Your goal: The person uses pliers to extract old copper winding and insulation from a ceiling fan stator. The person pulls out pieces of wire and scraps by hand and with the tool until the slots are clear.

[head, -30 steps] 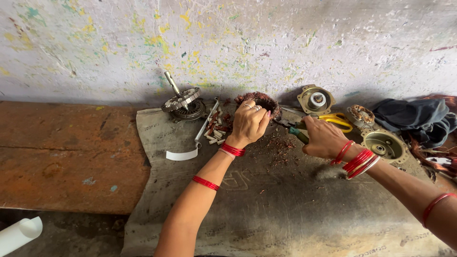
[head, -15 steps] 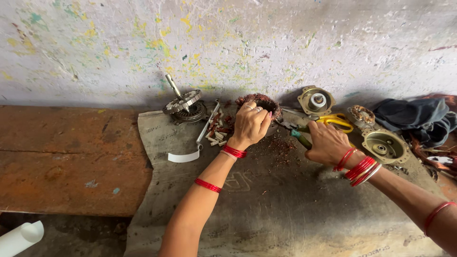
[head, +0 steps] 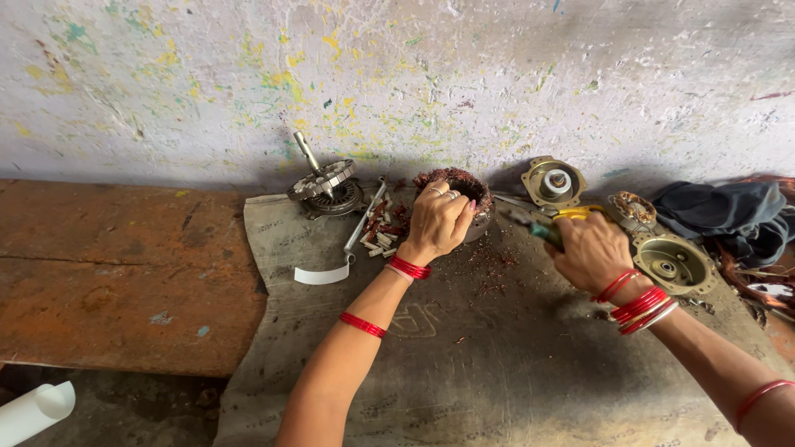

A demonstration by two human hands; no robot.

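Observation:
My left hand (head: 439, 219) grips a round motor stator wound with reddish copper wire (head: 464, 186), which stands on a grey mat (head: 464, 364) against the wall. To its right, my right hand (head: 590, 248) is closed around a pair of pliers with green and yellow handles (head: 551, 223), whose jaws point left toward the stator. Red bangles ring both wrists. Copper scraps lie scattered on the mat between my hands.
A rotor with a shaft (head: 325, 186) and a long metal tool (head: 364, 219) lie left of the stator. Metal motor end caps (head: 553, 180) (head: 672, 265) and dark cloth (head: 729, 217) sit to the right. A rusty orange slab (head: 116, 273) lies left; a white roll (head: 33, 410) bottom left.
The right hand with the pliers has drawn slightly away from the stator, to the right. The left hand stays on the stator.

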